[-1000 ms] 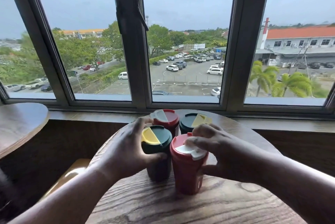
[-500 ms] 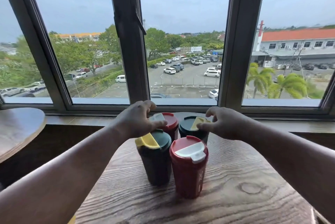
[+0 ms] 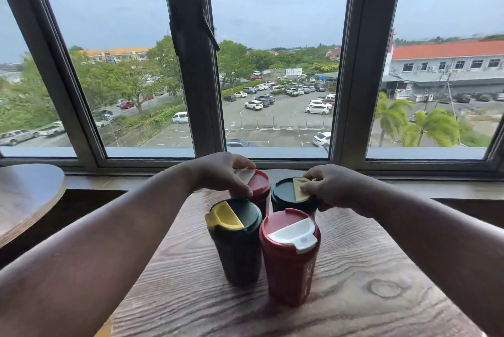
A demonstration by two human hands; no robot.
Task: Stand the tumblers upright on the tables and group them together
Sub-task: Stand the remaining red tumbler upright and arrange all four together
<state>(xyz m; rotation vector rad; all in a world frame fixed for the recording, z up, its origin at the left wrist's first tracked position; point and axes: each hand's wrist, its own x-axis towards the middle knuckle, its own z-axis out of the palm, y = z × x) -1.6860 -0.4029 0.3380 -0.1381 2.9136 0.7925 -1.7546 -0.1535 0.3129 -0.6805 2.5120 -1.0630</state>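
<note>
Since all 4 tumblers stand upright on the round wooden table (image 3: 354, 295), you're nearly done: your left hand (image 3: 218, 173) grips the far red tumbler (image 3: 259, 186) at 11 o'clock, your right hand (image 3: 332, 186) pinches the far green tumbler (image 3: 286, 195) at 1 o'clock; snug both toward the near green tumbler (image 3: 237, 249) and near red tumbler (image 3: 289, 263).

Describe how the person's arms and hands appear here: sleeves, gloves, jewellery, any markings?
Both forearms are bare right to the frame edges, so no sleeves show. The left hand and right hand wear no gloves. No watch, bracelet, ring or marking is visible on either, though the fingers are partly hidden.

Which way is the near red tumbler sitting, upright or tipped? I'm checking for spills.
Upright. The near red tumbler stands on its base on the wooden table, its lid facing up.
</note>
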